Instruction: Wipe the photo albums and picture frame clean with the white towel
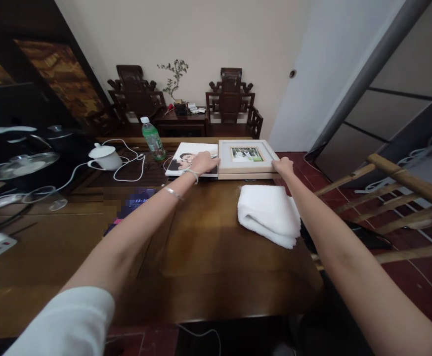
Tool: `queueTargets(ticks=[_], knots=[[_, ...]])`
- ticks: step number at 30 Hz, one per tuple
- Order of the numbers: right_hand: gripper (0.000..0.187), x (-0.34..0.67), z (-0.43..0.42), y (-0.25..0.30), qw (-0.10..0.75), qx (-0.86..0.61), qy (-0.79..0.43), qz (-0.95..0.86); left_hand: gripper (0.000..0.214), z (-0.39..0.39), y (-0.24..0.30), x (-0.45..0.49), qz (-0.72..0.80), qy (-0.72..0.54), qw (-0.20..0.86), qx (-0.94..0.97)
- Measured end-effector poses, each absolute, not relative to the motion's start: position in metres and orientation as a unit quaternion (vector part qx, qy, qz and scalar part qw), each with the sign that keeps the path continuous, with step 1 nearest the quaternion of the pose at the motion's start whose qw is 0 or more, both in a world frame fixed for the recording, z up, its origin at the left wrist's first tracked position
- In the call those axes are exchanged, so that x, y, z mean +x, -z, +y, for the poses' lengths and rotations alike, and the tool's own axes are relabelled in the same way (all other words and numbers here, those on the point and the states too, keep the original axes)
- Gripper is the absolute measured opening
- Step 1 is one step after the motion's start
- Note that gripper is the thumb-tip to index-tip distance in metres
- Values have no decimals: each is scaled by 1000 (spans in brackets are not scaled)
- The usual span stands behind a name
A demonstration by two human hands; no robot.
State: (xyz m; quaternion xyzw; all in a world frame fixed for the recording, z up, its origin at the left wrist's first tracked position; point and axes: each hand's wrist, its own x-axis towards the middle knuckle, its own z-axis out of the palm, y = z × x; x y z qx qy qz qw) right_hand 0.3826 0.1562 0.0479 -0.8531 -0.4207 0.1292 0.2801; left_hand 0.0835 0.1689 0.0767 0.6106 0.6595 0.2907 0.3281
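Note:
A pale wooden photo box point(268, 148) with a small picture set in its lid lies at the far side of the table. My right hand point(284, 167) is closed on its right edge. At its left edge, the fingertips of my left hand point(203, 162) are pressed to the side, the palm over a photo album point(179, 152) with a portrait on its cover. The box and album lie side by side, nearly touching. Nearer me is a folded white towel point(268, 212), which neither hand touches.
Left of the album stand a green-labelled plastic bottle point(152, 141) and a lidded white cup point(105, 157) among white cables. A glass-lidded pot point(26, 165), a clear cup point(47, 199) and a lit phone point(140, 199) are further left. A wooden ladder-like rack point(397, 185) stands at right.

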Motion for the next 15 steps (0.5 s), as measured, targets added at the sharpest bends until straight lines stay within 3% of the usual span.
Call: queueTargets(ticks=[9,15], knots=[[28,373,149,-47,290,-827,-77,-475,19,176,-56,134,657,-271,192,677],[29,383,137,-72,322,-810,-35,-489,27,170,-80,136,616,-266,154,725]])
